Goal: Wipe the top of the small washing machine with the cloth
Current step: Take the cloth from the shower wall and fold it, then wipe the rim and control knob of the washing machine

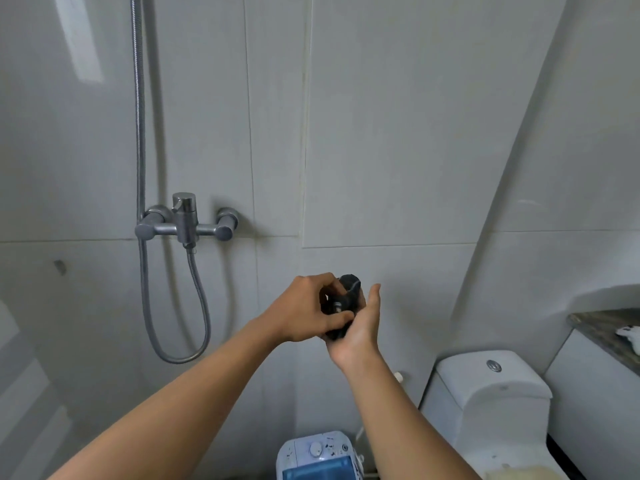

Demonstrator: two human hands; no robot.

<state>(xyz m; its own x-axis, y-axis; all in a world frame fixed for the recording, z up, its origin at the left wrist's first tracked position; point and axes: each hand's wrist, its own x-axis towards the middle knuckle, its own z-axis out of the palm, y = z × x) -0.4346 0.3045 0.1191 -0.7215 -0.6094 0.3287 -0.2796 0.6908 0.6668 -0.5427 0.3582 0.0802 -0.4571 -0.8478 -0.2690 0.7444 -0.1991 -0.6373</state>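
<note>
Both my hands are raised in front of the tiled wall, pressed together around a dark, bunched-up cloth (350, 287). My left hand (308, 308) grips it from the left with curled fingers. From the right and below, my right hand (362, 329) cups it, palm turned towards the left hand. A small shiny spot shows in the middle of the dark bundle. Far below, at the bottom edge, stands the small washing machine (317, 453), white and blue with a dial and a translucent blue lid. Only its top is visible.
A steel shower mixer (187, 220) with a looping hose (202, 327) hangs on the wall at the left. A white toilet (491, 393) stands right of the washing machine. A dark stone counter (604, 329) with a white object on it is at the far right.
</note>
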